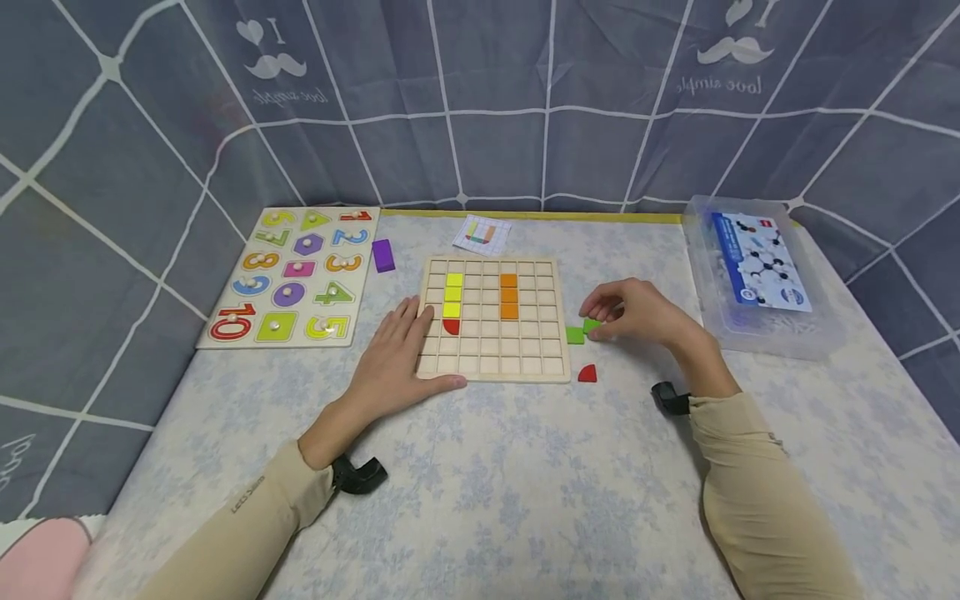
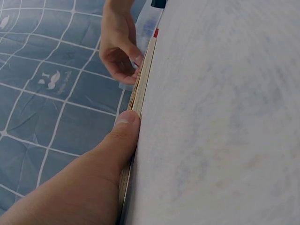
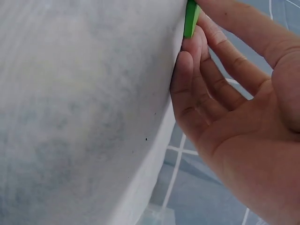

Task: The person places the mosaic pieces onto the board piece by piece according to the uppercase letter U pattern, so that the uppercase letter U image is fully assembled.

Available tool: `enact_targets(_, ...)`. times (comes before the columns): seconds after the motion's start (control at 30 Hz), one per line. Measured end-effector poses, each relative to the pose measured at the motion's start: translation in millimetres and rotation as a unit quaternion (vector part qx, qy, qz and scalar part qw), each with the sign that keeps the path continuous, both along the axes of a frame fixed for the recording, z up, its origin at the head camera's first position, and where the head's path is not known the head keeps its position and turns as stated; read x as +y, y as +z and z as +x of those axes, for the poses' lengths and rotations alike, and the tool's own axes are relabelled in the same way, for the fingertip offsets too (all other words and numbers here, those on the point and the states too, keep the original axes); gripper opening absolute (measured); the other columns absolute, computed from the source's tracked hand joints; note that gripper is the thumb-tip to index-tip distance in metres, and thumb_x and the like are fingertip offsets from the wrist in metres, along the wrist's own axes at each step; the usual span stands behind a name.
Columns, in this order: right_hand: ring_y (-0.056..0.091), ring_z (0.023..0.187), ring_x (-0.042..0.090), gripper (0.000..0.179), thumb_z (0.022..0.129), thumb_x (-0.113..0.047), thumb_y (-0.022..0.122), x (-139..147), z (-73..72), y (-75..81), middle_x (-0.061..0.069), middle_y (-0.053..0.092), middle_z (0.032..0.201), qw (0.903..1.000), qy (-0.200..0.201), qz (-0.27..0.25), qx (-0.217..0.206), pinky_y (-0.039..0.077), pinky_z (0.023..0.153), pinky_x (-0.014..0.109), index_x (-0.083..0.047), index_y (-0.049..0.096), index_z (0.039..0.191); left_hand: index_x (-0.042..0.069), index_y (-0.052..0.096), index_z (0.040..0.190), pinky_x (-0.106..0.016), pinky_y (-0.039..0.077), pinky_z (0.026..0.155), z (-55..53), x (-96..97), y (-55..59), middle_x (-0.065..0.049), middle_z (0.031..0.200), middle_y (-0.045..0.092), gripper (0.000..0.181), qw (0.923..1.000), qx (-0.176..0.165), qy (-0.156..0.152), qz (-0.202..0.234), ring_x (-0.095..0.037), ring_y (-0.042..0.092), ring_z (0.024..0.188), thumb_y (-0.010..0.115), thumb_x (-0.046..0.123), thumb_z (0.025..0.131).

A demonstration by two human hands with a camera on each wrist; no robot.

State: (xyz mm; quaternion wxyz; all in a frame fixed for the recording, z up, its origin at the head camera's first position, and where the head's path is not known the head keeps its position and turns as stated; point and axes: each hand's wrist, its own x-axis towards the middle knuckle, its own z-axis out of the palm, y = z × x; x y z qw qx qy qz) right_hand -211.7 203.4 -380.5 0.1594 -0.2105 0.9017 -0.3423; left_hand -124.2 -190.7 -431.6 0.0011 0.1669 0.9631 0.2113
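Looking over a bench (image 1: 480, 500) spread with pale cloth and faint blue flowers, backed along its far edge by a grey-blue curtain (image 1: 495, 158) with white grid lines. Pinching a green tile (image 1: 592, 326) in the right grip (image 1: 637, 312), thumb and fingertips drawn together on it, just off the right side of the grid board (image 1: 491, 365). Resting the left grip (image 1: 390, 354), relaxed with fingers extended, on the board's left side, thumb along the near side.

Can place the grid board between the bench's left and right edges, a little in from the far edge. Can see in its cells a column of three yellow tiles (image 1: 453, 294) with a red quarter-round (image 1: 452, 327) beneath and, farther right, a column of three orange tiles (image 1: 509, 296). Can spot a second green tile (image 1: 575, 336) just beside the pinched one, and a loose red piece (image 1: 588, 373) by the board's near right corner.

Toward the bench's far edge, can see a small card (image 1: 482, 234) and, left of it, a purple block (image 1: 383, 256); farther out, a number puzzle (image 1: 320, 277) at the far left corner and a clear plastic box (image 1: 750, 327) at the far right.
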Motion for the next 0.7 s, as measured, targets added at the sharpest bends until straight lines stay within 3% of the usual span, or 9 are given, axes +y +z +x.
enact_targets(0.23,0.063,0.091,0.023,0.022,0.086,-0.007,0.085,-1,3.4,0.3,0.009,0.074,0.099,0.9997,0.002,0.016,0.021,0.056,0.080,0.033,-0.007,0.078,0.106,0.008,0.018,0.169,-0.047,0.005,0.136,0.3,1.3,0.1,-0.016,0.178,0.007,0.123,1.0000,-0.001,-0.002,-0.004,-0.030,0.002,0.166,0.073,0.074,0.082)
enact_targets(0.47,0.064,0.089,0.023,0.021,0.086,-0.007,0.084,-7,2.8,1.7,0.009,0.072,0.096,0.9982,-0.003,0.011,0.059,0.056,0.078,0.031,-0.007,0.077,0.106,0.006,0.019,0.169,-0.047,0.005,0.136,-0.8,0.2,0.4,-0.017,0.178,0.008,0.123,1.0000,0.004,-0.002,-0.001,-0.031,0.003,0.166,0.074,0.073,0.082)
enact_targets(0.7,0.067,0.090,0.024,0.021,0.088,-0.007,0.082,-40,-1.2,7.5,0.010,0.072,0.098,0.9960,0.022,-0.026,0.083,0.060,0.081,0.036,-0.006,0.076,0.108,0.006,0.019,0.169,-0.047,0.005,0.136,-0.3,-1.2,-0.8,-0.017,0.178,0.007,0.122,1.0000,0.004,0.000,-0.001,-0.031,0.003,0.166,0.074,0.073,0.082)
